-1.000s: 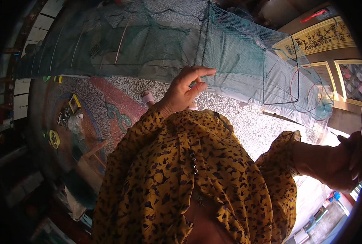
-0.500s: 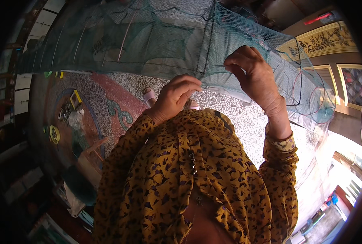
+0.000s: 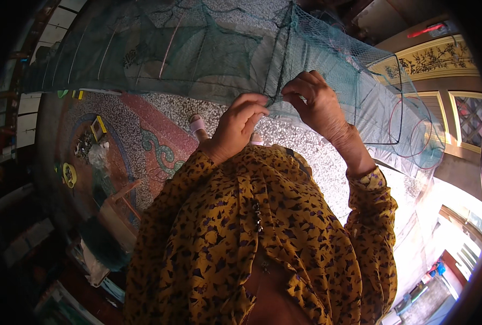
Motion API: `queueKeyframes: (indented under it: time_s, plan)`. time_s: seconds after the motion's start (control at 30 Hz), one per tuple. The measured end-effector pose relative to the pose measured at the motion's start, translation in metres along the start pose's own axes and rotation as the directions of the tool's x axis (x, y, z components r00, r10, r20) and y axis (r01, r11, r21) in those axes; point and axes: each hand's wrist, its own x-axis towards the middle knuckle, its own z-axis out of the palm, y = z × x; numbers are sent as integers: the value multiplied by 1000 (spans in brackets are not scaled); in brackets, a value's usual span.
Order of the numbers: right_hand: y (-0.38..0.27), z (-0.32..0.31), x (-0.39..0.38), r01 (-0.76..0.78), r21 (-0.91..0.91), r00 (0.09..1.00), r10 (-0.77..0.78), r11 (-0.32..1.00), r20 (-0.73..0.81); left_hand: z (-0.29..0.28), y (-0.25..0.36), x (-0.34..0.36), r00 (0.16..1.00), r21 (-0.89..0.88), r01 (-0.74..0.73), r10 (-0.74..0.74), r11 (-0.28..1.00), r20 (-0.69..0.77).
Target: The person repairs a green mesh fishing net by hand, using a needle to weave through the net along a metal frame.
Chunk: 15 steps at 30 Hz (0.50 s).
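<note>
A long green mesh net (image 3: 230, 59), stretched over dark frames, runs across the far side in front of me. My left hand (image 3: 236, 125) is closed, its fingertips pinching the net's near edge at the foot of a dark upright frame (image 3: 285, 46). Just right of it, my right hand (image 3: 319, 108) is closed too, thumb and forefinger pressed together close to that same corner. A thin sliver shows by its fingers, too small to name. What lies between the fingertips is mostly hidden.
On the patterned floor at left lie a yellow box (image 3: 98, 129), a clear plastic bag (image 3: 98, 155) and a yellow-green round container (image 3: 69, 175). A red hoop (image 3: 431, 127) shows at the net's right end, near yellow-framed panels (image 3: 436, 57). My pink sandals are below the net.
My right hand has moved left and slightly down, bringing its fingertips to the net corner beside my left hand. The left hand stays at the net's edge, shifted slightly.
</note>
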Motion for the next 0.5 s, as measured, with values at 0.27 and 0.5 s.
queueKeyframes:
  time_s: [0.27,0.5]
  plan:
    - [-11,28,5,95,249,988,-61,964,-139,22,-7,-11,991,-254,94,-115,963,-69]
    - [-17,30,4,203,-176,968,-225,963,-114,28,-8,-22,986,-378,129,-160,917,-51]
